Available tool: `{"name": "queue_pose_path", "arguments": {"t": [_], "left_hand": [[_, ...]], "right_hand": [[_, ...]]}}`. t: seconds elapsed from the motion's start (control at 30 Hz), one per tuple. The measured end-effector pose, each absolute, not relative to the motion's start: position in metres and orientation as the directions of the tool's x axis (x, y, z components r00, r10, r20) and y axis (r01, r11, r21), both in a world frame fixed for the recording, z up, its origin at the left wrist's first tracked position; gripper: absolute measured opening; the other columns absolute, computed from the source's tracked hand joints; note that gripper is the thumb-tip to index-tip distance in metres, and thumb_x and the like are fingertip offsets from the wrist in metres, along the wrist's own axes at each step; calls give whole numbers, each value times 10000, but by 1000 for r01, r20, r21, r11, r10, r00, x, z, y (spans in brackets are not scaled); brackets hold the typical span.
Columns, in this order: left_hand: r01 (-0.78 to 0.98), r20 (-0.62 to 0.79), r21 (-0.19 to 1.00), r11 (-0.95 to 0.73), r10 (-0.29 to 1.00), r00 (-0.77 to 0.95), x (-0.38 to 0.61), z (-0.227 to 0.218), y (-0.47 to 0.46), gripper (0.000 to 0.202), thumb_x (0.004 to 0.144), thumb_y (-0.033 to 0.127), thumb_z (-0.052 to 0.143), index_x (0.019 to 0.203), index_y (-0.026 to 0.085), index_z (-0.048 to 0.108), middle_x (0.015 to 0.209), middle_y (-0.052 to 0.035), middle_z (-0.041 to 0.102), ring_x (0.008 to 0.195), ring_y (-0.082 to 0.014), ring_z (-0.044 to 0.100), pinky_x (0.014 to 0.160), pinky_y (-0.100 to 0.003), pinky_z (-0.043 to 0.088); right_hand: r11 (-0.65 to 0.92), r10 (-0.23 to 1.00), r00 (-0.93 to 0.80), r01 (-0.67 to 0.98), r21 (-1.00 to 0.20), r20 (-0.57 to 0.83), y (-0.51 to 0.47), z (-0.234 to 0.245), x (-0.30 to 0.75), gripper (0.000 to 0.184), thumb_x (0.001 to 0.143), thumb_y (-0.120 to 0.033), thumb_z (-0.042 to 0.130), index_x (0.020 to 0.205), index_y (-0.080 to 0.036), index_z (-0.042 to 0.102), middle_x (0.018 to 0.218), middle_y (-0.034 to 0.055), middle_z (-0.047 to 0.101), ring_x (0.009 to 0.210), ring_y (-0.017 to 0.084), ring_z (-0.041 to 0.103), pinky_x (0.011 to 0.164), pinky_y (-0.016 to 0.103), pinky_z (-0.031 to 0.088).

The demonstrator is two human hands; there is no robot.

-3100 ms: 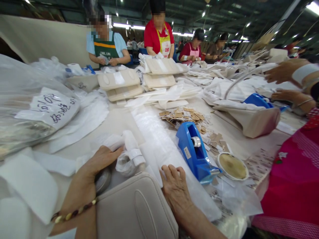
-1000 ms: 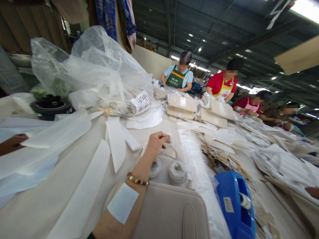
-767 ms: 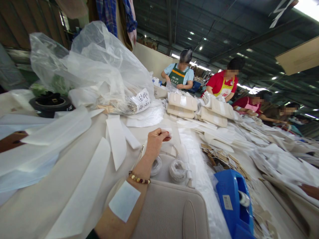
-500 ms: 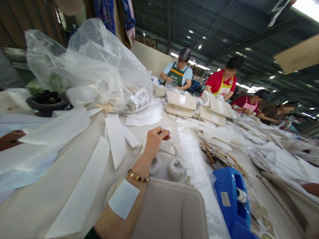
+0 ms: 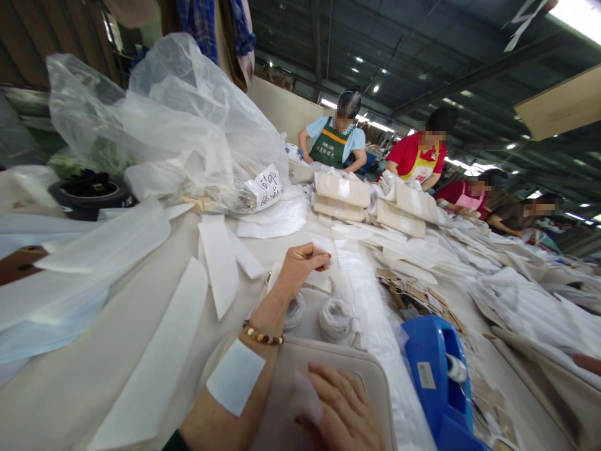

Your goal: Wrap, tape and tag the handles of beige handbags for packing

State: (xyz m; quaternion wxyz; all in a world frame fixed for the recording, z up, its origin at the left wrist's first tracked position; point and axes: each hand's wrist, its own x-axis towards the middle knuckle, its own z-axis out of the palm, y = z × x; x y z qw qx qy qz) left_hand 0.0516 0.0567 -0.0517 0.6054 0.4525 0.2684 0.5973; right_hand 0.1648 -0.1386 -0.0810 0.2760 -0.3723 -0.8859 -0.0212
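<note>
Head view: bag [image 5: 283, 401] flat on table, lower middle. Left hand [image 5: 307, 266] beyond it, fingertips drawn together; contents, if any, cannot be told. Right hand [image 5: 345, 407] blurred over bag, fingers extended, whitish piece [image 5: 307, 396] alongside; grip unclear. Tape dispenser [image 5: 429, 341] right of bag.

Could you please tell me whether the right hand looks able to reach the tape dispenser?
Probably yes: the right hand is over the bag, and only low-lying white plastic separates that bag from the tape dispenser.
</note>
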Motion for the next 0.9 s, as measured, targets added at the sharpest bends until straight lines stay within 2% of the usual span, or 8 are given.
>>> {"name": "queue_pose_path", "arguments": {"t": [0.1, 0.17, 0.4, 0.53, 0.63, 0.7, 0.8, 0.9], "left_hand": [[-468, 211, 875, -125, 968, 134, 53, -52, 56, 164, 577, 301, 703, 591, 144, 658, 552, 2, 628, 525, -100, 522, 558, -236, 438], [-454, 211, 881, -131, 969, 131, 54, -52, 55, 171, 576, 310, 702, 588, 146, 657, 560, -2, 635, 533, -104, 523, 570, -241, 441], [-353, 243, 918, -182, 961, 135, 57, -45, 45, 192, 581, 322, 706, 651, 147, 668, 646, -13, 667, 629, -133, 577, 656, -261, 463], [-196, 297, 947, -255, 927, 230, 49, -42, 15, 117, 649, 267, 674, 691, 161, 697, 665, -21, 680, 631, -156, 589, 650, -286, 472], [-57, 360, 932, -359, 892, 273, 38, -52, -19, 26, 652, 202, 674, 630, 194, 685, 708, -26, 683, 743, -198, 594, 775, -351, 462], [98, 484, 846, -523, 833, 269, 31, -65, -40, 75, 680, 166, 646, 620, 207, 664, 779, -39, 679, 843, -222, 579, 837, -381, 439], [367, 690, 503, -783, 619, 375, 20, -84, -64, 205, 806, 108, 490, 695, 198, 636, 768, -48, 655, 800, -201, 578, 747, -341, 472], [439, 729, 280, -854, 487, 481, 13, -94, -78, 244, 853, 82, 419, 725, 183, 602, 729, -40, 650, 719, -180, 590, 668, -300, 497]], "right_hand": [[630, 610, -498, 776, 4, 616, -121, -102, 168, 244, 911, -129, 429, 1095, -125, 588, 983, 103, 719, 966, 201, 670, 843, 307, 545], [601, 592, -474, 798, 35, 651, -120, -115, 170, 283, 898, -109, 415, 1130, -97, 578, 1015, 110, 713, 1011, 201, 655, 866, 299, 539], [599, 607, -441, 801, -16, 662, -126, -134, 171, 326, 887, -108, 429, 1197, -96, 531, 1062, 114, 699, 1060, 197, 631, 875, 303, 544], [588, 608, -365, 804, -90, 705, -126, -128, 166, 328, 895, -108, 390, 1195, -114, 523, 1049, 101, 703, 1066, 194, 625, 870, 316, 538], [601, 606, -361, 791, -111, 709, -128, -118, 163, 312, 881, -99, 405, 1163, -106, 538, 1022, 106, 708, 1037, 200, 639, 860, 315, 538], [611, 618, -359, 780, -139, 700, -130, -111, 161, 302, 869, -88, 409, 1131, -114, 556, 1010, 109, 709, 1016, 204, 647, 851, 321, 539], [630, 620, -341, 753, -190, 706, -133, -106, 161, 329, 852, -79, 405, 1131, -140, 568, 998, 110, 707, 1000, 208, 648, 853, 348, 533], [652, 604, -351, 734, -190, 716, -135, -106, 163, 367, 851, -95, 421, 1196, -138, 539, 1041, 122, 695, 1051, 211, 623, 886, 364, 513]]}}
